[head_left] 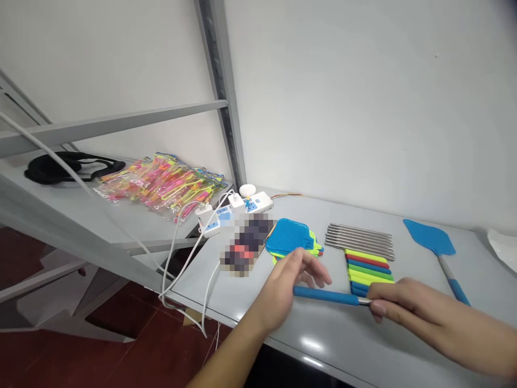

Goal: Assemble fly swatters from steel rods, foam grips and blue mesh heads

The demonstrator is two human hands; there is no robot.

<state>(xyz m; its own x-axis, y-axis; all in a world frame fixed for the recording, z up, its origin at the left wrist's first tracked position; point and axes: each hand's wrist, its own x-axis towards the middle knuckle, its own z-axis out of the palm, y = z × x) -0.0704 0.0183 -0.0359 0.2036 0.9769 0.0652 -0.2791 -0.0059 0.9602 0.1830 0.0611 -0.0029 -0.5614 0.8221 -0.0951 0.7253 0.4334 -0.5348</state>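
Between my hands lies a fly swatter handle: a blue grip sleeve point(326, 296) on a metal rod, of which a short shiny piece shows. My right hand point(420, 312) pinches that rod just beyond the sleeve. At the other end, the sleeve's tip rests against the palm of my left hand point(280, 283), whose fingers are curved but apart, not wrapped round it. Beyond the left hand is a stack of fly swatter heads point(288, 237), blue on top. Metal rods point(359, 241) lie in a row, with several coloured sleeves point(368, 268) nearer me.
A whole blue fly swatter point(430, 237) lies at the right. Left of the heads are a blurred-out item point(246, 248) and a power strip point(260, 201) with white cables. Bagged colourful items point(161, 183) and a black strap point(72, 167) occupy the left shelf. A metal post point(222, 81) stands behind.
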